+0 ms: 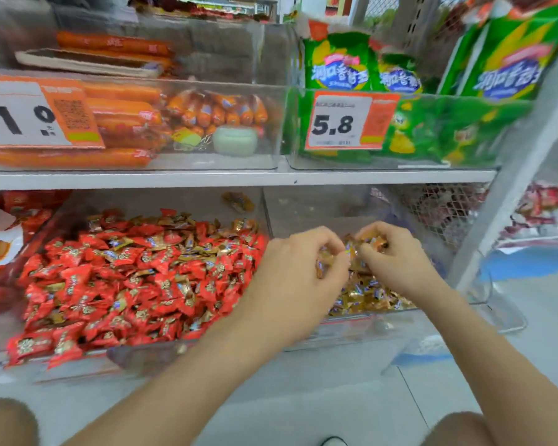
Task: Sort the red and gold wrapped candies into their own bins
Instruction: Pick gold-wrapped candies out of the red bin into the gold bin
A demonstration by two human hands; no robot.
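Both hands are right over the clear gold bin [368, 331]. The left hand [298, 268] has its grip clenched on a few gold wrapped candies [351, 251], and the right hand [397, 255] is pinching more of them, the two hands nearly touching. A small gold pile [368, 297] lies in that bin below them. Just left of it, the neighbouring bin [149, 355] is heaped with red wrapped candies [126, 278], gold ones mixed in.

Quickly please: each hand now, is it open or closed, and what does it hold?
Left hand: closed round gold candies.
Right hand: closed, pinching gold candies too.
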